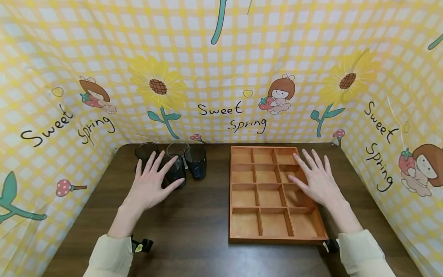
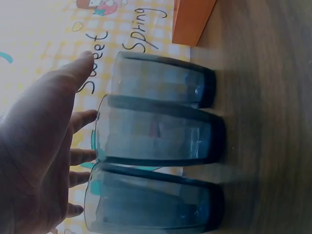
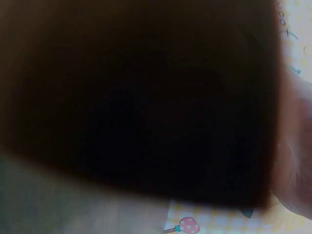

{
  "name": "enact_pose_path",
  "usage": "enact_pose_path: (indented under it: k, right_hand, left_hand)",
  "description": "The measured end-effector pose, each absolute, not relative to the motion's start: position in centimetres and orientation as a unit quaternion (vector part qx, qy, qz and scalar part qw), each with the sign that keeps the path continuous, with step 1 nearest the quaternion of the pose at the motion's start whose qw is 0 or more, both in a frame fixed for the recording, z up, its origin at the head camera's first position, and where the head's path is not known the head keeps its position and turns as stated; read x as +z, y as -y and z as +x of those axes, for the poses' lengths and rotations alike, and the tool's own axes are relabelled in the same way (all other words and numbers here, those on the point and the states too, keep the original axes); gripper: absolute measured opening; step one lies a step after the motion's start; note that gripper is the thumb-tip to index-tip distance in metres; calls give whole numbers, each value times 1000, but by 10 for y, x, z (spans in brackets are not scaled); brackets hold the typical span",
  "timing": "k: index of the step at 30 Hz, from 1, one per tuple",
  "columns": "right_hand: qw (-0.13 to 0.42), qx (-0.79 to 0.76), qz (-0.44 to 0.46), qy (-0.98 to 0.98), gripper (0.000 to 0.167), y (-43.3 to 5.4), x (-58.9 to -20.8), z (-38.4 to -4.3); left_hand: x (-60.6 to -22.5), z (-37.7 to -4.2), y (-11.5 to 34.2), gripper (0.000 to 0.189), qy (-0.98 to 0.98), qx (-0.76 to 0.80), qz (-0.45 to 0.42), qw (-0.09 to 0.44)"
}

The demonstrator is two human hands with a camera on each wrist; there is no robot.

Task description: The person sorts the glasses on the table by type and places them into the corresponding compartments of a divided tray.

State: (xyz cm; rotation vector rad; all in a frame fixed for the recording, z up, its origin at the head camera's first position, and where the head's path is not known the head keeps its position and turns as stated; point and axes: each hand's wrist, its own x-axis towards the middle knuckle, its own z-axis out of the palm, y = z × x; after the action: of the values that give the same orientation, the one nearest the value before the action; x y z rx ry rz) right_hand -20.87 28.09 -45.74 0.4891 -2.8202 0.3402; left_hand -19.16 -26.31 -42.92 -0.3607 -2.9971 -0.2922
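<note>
Several dark blue glass tumblers [image 1: 195,163] stand together at the back left of the table. My left hand [image 1: 149,187], fingers spread, hovers over them and holds nothing. In the left wrist view three tumblers [image 2: 158,134] show side by side beyond the fingers; in the head view the hand partly hides some. A wooden tray [image 1: 243,241] divided into square compartments lies right of the tumblers, with nothing in the compartments that show. My right hand [image 1: 318,181] spreads its fingers over the tray's right edge, holding nothing; whether it touches the tray I cannot tell.
A dark brown table [image 1: 187,231] carries everything. A yellow checked cloth [image 1: 221,69] with printed flowers and figures rises behind and along both sides. Something dark and blurred [image 3: 146,107] blocks most of the right wrist view. Small black devices sit at both wrists.
</note>
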Motion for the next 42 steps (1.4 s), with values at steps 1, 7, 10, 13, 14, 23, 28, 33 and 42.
enact_pose_path:
  k: [1,7,10,13,14,23,28,33,42]
  right_hand:
    - [125,119,165,971,80,-282,-457,-211]
    - [100,116,160,975,81,-289,-454,-220]
    - [86,119,152,977,83,-292,-452,-219]
    - [80,123,143,979,85,-298,-451,-219]
    - [80,124,141,979,85,-299,-451,-218]
    - [77,90,134,984,83,-313,-448,-221]
    - [85,65,147,983,82,-315,-446,-221]
    - [84,56,152,983,81,-314,-444,-220]
    - [59,86,147,984,81,-310,-448,-205]
  left_hand:
    - [-429,-192,265,86,987,-98,-118,55]
    - [-427,-193,272,87,988,-98,-108,55]
    - [-425,-194,274,88,988,-99,-104,50]
    - [-423,-196,276,88,989,-99,-101,48]
    - [-423,-197,277,88,989,-98,-99,49]
    - [-421,-197,282,89,990,-92,-91,48]
    - [-422,-197,286,90,992,-80,-85,42]
    - [-423,-195,289,90,993,-77,-80,39]
    - [-423,-184,297,91,991,-100,-65,65]
